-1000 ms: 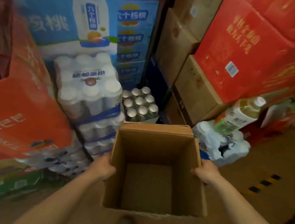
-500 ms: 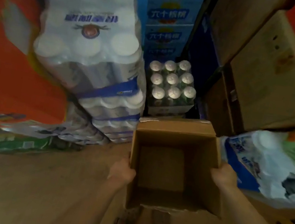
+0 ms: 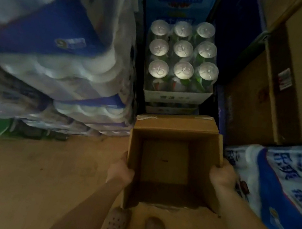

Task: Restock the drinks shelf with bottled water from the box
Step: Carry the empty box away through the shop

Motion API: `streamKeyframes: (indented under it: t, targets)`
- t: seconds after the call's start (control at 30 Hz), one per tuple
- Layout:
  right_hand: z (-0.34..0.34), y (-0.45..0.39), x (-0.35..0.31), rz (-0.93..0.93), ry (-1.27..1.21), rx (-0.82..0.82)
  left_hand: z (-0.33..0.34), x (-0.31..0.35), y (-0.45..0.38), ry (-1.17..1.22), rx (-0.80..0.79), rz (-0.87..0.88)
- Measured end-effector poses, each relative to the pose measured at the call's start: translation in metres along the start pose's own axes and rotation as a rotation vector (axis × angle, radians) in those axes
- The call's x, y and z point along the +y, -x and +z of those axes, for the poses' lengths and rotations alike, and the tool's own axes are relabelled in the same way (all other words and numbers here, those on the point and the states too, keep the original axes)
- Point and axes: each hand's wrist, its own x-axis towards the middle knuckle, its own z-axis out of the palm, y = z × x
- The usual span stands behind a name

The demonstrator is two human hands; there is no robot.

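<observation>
The left hand (image 3: 120, 170) and right hand (image 3: 223, 175) each gripped a side wall of the open cardboard box (image 3: 176, 127), held above the floor (image 3: 26, 173).

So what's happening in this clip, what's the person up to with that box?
A person stands in a stockroom holding an open cardboard box by its sides, the left hand on one wall and the right hand on the opposite rim. The box looks empty. Just beyond it sits a shrink-wrapped tray of cans, with stacked packs of bottled water to the left. Nothing has been loaded yet.
</observation>
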Motion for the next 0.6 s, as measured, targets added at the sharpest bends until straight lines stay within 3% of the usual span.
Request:
streamKeyframes:
  t: [0.6]
  targets:
    - [0.020, -0.054, -0.052, -0.137, -0.007, 0.158, -0.016, 0.037, -0.061, 0.039, 0.170, 0.045]
